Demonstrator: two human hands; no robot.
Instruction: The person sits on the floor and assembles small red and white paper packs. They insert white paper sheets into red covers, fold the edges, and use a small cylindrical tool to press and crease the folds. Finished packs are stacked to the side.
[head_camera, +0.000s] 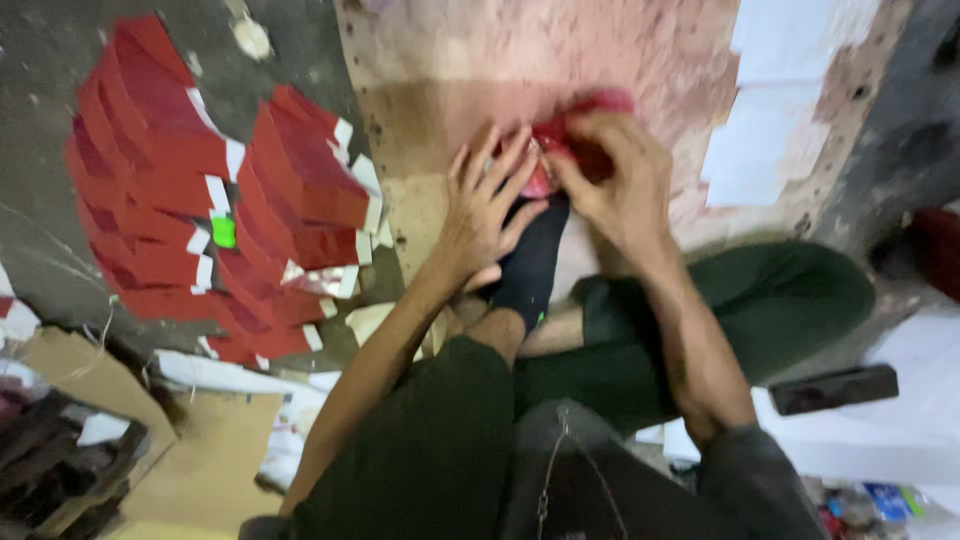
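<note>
My left hand (487, 205) and my right hand (612, 170) meet over a small red piece (560, 135) on a worn wooden board (520, 60) on the floor. Both hands pinch the red piece between their fingers; the picture is blurred there, so its shape is unclear. My foot in a black sock (530, 265) rests on the board just below the hands. I sit cross-legged in dark green trousers (760, 300).
Fanned stacks of red folded paper pieces with white tabs (200, 200) lie on the floor to the left. Brown cardboard (215, 455) lies at lower left. A dark phone (833, 388) rests on white sheets at right. White paper strips (770, 110) sit at the board's right edge.
</note>
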